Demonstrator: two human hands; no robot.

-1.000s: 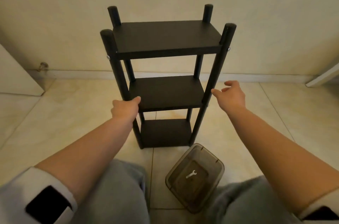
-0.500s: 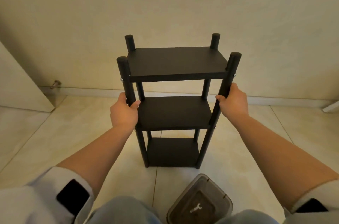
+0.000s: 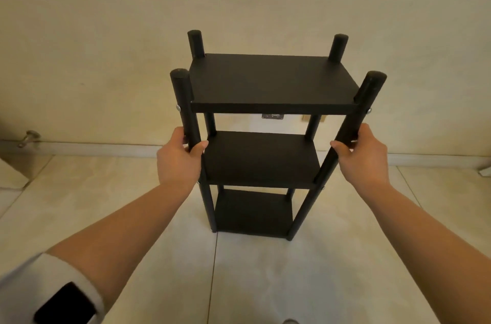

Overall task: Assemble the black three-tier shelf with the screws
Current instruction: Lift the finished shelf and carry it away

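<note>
Gripping front posts w/ both hands: left hand (image 3: 178,161), right hand (image 3: 364,156); shelf (image 3: 268,84) now closer, box gone from view.

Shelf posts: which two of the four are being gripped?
The two front posts: the left hand grips the front left post, the right hand the front right post. Both back posts stand untouched.

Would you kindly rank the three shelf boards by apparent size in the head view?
1. Top board, largest.
2. Middle board.
3. Bottom board, smallest.
The top board is nearest the camera, so the boards' true sizes may well be equal.
</note>
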